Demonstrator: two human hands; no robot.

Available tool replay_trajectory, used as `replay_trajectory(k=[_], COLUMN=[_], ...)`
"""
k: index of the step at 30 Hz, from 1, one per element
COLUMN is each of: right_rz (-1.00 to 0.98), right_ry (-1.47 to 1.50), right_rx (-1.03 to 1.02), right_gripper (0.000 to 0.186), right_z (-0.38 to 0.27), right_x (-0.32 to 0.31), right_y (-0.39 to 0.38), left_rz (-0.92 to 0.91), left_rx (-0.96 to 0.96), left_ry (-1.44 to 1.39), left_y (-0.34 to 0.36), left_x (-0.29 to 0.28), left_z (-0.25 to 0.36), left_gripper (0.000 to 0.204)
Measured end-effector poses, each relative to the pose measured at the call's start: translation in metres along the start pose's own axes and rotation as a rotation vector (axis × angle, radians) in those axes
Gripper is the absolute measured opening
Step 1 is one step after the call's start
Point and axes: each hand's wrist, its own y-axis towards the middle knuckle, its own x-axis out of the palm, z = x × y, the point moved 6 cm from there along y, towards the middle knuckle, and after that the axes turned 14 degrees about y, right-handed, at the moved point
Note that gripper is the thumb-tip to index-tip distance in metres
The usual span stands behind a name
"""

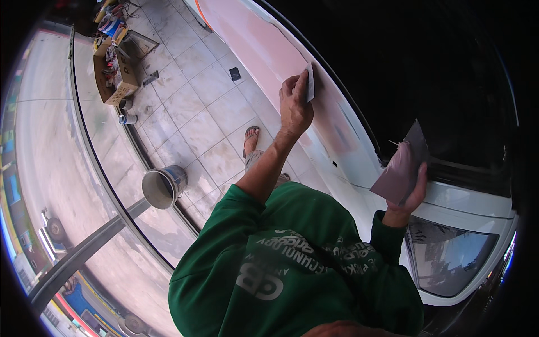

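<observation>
My left hand (295,106) pinches a thin, pale filler spreader (310,84) by its flat side. The spreader's edge lies at or against the white car body panel (337,104), beside a long patch of pink filler (261,48). Farther right, my right hand (412,194) grips a flat mauve-grey mixing board (416,140) from below, tilted in front of the dark car window. A mound of pink filler paste (397,160) with a ragged upper edge sticks to the board. The fingers behind the board are partly hidden.
On the tiled floor to the left stands a grey-white bucket (168,185). Beyond it are a small can (128,119) and a cardboard box (126,84) full of odds and ends. A small black flat piece (234,73) lies on the tiles. A glass door frame (95,140) runs along the left.
</observation>
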Motion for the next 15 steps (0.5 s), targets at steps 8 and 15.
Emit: replay_trajectory(k=[8,15], right_rz=[0.074,0.124], right_ry=[-0.030,-0.011], right_rx=[-0.042,-0.014], right_gripper=[0.050,0.048], right_z=[-0.032,-0.014], right_x=[-0.017,-0.021], right_y=[-0.059,-0.057], left_rz=[-0.179,-0.329], left_rx=[0.098,-0.171], left_ry=[-0.053,-0.284], left_y=[-0.116,-0.068], left_x=[0.008,-0.018], left_z=[0.082,-0.053], left_gripper=[0.076,0.065])
